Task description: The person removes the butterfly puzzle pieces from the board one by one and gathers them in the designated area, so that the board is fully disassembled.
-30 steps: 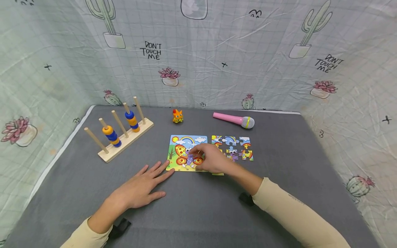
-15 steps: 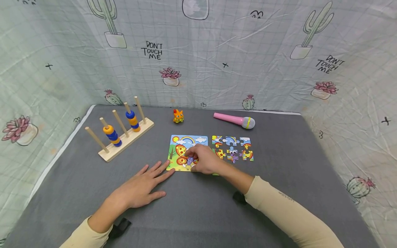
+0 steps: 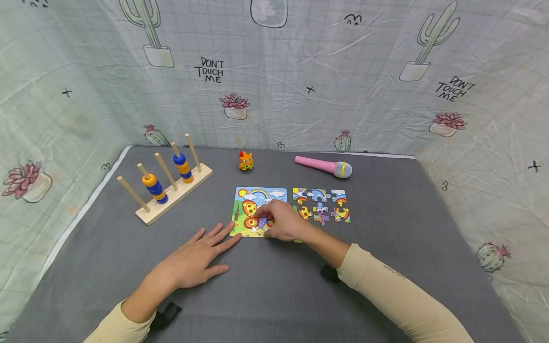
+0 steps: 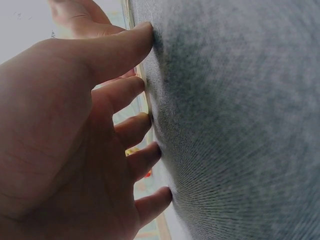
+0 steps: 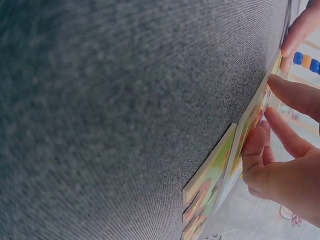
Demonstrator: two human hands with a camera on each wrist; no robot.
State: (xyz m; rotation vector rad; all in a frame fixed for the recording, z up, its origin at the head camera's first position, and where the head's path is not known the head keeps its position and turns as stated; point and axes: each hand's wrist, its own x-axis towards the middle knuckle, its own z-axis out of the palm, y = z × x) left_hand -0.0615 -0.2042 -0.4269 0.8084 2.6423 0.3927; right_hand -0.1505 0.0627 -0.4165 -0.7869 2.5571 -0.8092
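Note:
The butterfly jigsaw board [image 3: 240, 214] lies flat on the grey table. My left hand [image 3: 199, 259] rests with spread, straight fingers on the table, its index and middle fingertips at the board's lower left corner. Over the lower right half of the board, my right hand [image 3: 283, 221] has curled fingers, thumb and index close together at the purple part of the picture. In the right wrist view, those fingertips pinch a puzzle piece [image 5: 266, 104] low against the board, mostly hidden. Several loose puzzle pieces [image 3: 321, 213] lie in rows right of the board, one [image 5: 212, 172] right beside its edge.
A wooden peg stand [image 3: 173, 194] with blue and orange rings stands at the left. Behind the board are a small orange toy figure [image 3: 246, 161] and a pink toy microphone [image 3: 319, 164]. A patterned cloth [image 3: 274, 95] hangs round the table's back and sides.
My right hand has moved slightly left over the board, toward its lower middle, and then held there. My left hand has stayed at the board's corner.

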